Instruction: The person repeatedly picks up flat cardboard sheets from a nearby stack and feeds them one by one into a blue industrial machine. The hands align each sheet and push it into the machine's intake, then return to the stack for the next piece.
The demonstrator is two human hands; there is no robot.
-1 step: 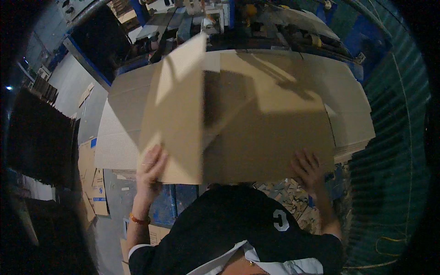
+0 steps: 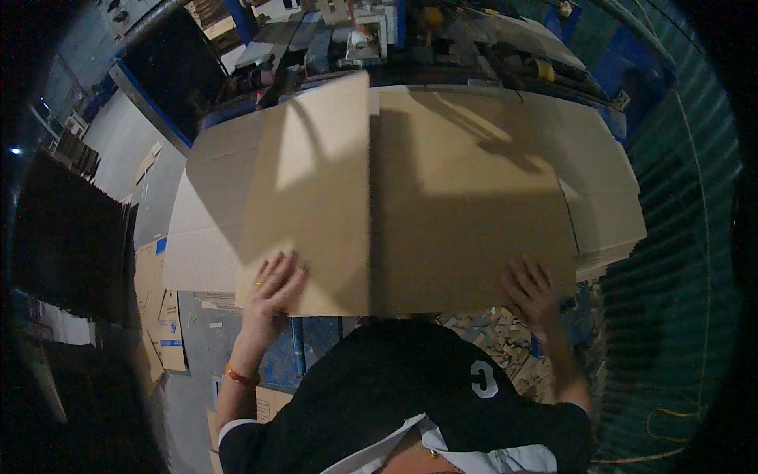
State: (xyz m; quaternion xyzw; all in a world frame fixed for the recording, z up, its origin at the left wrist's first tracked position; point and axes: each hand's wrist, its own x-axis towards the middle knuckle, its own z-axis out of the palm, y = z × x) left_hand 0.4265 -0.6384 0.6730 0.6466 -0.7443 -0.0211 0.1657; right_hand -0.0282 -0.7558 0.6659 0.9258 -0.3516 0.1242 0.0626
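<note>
A brown cardboard sheet [image 2: 474,229] lies across a stack of flat cardboard, its left panel [image 2: 316,205] folded over toward the middle. That panel's inner edge stands slightly raised and casts a dark shadow line beside it. My left hand [image 2: 276,286] rests on the near left corner of the folded panel, fingers stretched out. On the near right corner of the sheet lies my right hand [image 2: 529,292], flat with fingers spread. Neither hand grips anything.
More flat cardboard [image 2: 201,229] sticks out at left and right beneath the sheet. Behind stands a blue-framed machine [image 2: 355,55] with rollers. Cardboard scraps [image 2: 497,340] litter the floor near me. Dark stacks [image 2: 71,237] stand left, and a green corrugated wall [image 2: 671,276] rises right.
The left panel has swung down and to the right, from steeply raised to nearly flat. My left hand has moved right with it; my right hand has stayed in place.
</note>
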